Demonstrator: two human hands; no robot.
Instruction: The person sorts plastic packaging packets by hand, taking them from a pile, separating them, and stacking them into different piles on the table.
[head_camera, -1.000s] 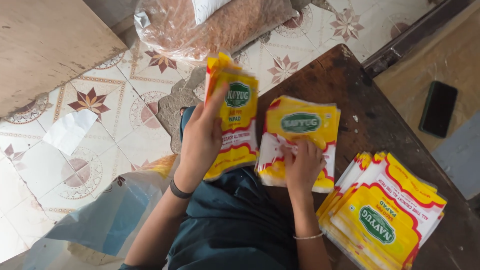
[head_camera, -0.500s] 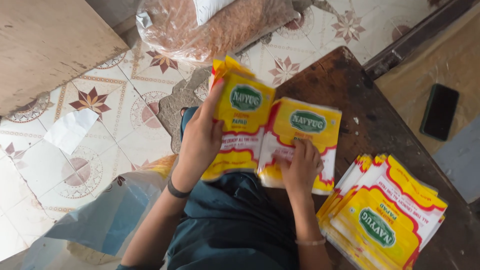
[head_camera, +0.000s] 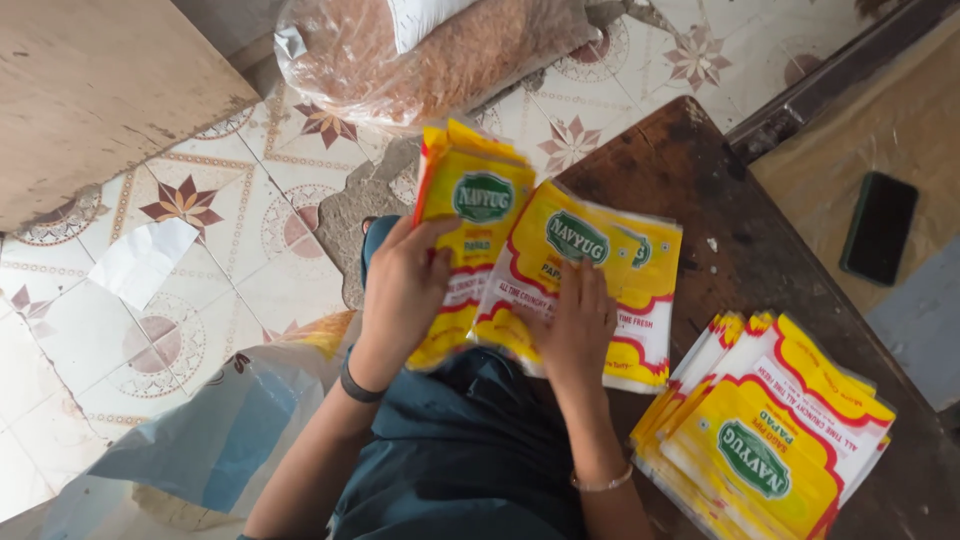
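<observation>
My left hand (head_camera: 405, 285) grips a stack of yellow, red and white printed pouches (head_camera: 470, 215), held upright over my lap. My right hand (head_camera: 580, 325) presses its fingers on one such pouch (head_camera: 585, 255) that lies on top of a few more at the near edge of the dark wooden table (head_camera: 720, 230). The two lots overlap where the hands meet. A fanned pile of the same pouches (head_camera: 765, 440) lies on the table to the right of my right forearm.
A big clear bag of brown grainy stuff (head_camera: 440, 55) lies on the patterned tile floor ahead. A black phone (head_camera: 878, 228) rests on a tan surface at right. A wooden board (head_camera: 90, 90) is at upper left, a pale plastic sack (head_camera: 215, 430) by my left arm.
My left hand has brought its stack rightward against the pouches under my right hand. My right hand has slid the top pouch to the left, so it now overlaps the stack.
</observation>
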